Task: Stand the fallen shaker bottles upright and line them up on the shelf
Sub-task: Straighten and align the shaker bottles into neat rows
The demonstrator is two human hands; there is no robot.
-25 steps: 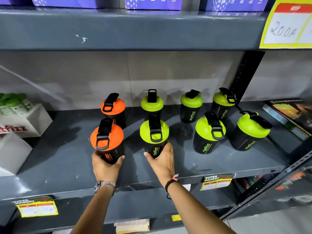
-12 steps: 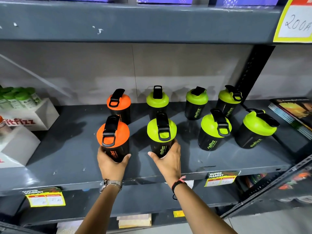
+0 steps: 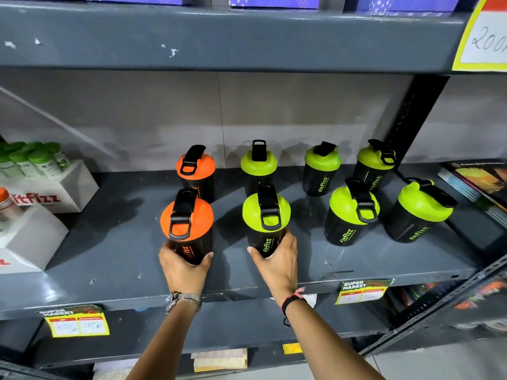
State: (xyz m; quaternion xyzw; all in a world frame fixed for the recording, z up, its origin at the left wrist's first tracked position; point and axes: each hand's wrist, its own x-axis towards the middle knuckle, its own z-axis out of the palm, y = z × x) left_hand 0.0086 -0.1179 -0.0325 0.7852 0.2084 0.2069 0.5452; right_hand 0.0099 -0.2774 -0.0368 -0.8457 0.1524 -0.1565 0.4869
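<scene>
The left hand [image 3: 184,266] grips the orange shaker [image 3: 188,226] low; the right hand [image 3: 275,259] grips a green shaker [image 3: 265,219]. Probably light, stiff, smooth plastic: hold the body, not the lid.

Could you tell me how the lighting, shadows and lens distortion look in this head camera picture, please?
Head view: light from the upper right, shaker shadows falling leftward across the shelf; soft glare on the orange lid in the left hand and on the green lid above the right hand; wide-angle bending at the edges, where the handwritten price tag blurs.
</scene>
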